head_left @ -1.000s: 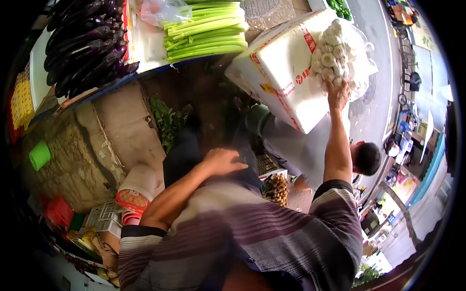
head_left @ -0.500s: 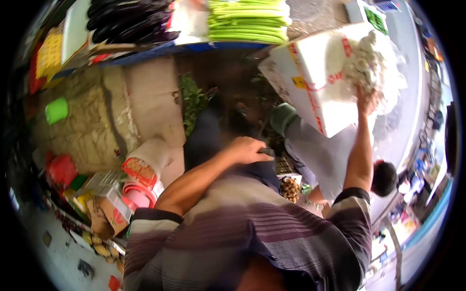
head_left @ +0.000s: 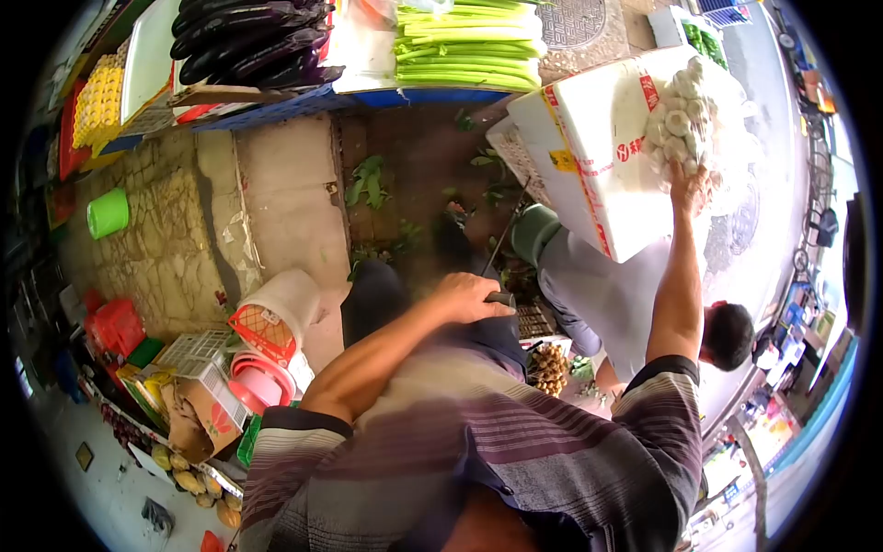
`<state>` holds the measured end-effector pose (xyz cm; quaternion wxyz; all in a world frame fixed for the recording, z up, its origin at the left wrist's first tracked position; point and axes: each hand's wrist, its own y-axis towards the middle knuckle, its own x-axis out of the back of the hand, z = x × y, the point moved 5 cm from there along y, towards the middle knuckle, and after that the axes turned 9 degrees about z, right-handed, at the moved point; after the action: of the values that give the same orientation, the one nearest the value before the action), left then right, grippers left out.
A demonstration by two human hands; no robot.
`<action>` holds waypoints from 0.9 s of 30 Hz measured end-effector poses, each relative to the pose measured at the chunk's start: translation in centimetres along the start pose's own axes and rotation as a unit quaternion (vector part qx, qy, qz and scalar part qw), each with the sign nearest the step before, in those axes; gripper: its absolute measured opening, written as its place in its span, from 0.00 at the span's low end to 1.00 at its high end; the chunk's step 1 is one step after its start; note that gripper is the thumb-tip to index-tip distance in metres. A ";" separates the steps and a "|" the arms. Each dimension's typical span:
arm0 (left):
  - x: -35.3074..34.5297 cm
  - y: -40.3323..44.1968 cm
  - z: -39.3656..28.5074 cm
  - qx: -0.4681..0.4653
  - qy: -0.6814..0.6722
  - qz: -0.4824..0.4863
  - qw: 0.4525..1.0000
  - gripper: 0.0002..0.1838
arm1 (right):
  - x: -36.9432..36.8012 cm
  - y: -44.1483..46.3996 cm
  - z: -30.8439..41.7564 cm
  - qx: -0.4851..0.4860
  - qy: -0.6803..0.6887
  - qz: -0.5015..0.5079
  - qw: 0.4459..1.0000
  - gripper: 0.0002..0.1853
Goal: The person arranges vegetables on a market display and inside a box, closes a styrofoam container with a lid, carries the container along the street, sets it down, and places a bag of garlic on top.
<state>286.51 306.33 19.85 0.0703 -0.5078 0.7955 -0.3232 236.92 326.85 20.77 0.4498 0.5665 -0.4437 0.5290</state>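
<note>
My left hand (head_left: 464, 299) is closed around a dark handle (head_left: 500, 299) in front of my waist; a thin dark rod shows just above it. At the end of my outstretched arm, my right hand (head_left: 690, 190) touches the lower side of the garlic bulbs (head_left: 679, 120). The garlic lies with a clear plastic bag (head_left: 731, 101) on a white foam box (head_left: 589, 129) with red tape. Whether the fingers grip a bulb is hard to make out.
Eggplants (head_left: 253, 41) and celery (head_left: 467, 46) lie on the stall at the top. A person in grey (head_left: 598, 294) bends beside the box. Pink basins (head_left: 260, 379), a green cup (head_left: 108, 213) and a brown bundle (head_left: 548, 370) stand around. Leaves (head_left: 370, 181) litter the floor.
The view has shifted, moving the stall and box within the frame. A dark handle now shows in my left hand, unseen a second ago. My right hand stays at the garlic.
</note>
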 end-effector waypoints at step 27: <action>-3.1 -17.7 10.4 -0.005 -0.007 0.011 1.000 0.33 | 5.0 -19.7 8.8 -0.073 0.002 0.044 0.996 0.50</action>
<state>306.06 299.48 21.46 0.0773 -0.5012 0.8022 -0.3150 258.22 322.05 24.64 0.4676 0.5110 -0.5046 0.5154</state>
